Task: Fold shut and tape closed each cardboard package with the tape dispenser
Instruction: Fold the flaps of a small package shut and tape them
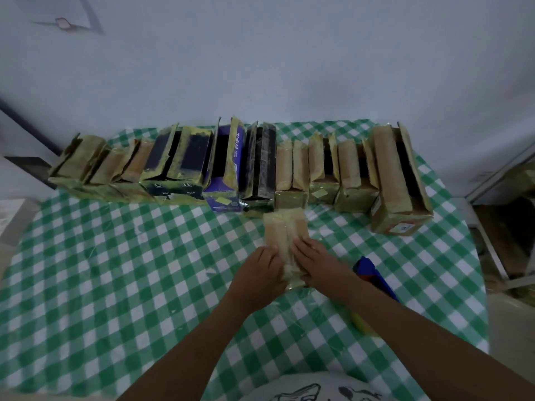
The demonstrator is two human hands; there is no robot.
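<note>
A small brown cardboard package (285, 227) lies lengthwise on the green-checked table in front of me, its top flaps folded down. My left hand (262, 270) presses its left side and my right hand (314, 260) lies flat on its right flap, fingers straight. The blue tape dispenser (373, 274) lies on the table just right of my right wrist, partly hidden by my forearm. Along the table's far edge stands a row of several open packages (231, 166), brown, black and purple, with their flaps up.
The largest brown box (401, 183) stands at the right end of the row. The green-checked tablecloth (115, 270) covers the table. A metal frame (492, 256) stands off the right edge. A white wall rises behind the row.
</note>
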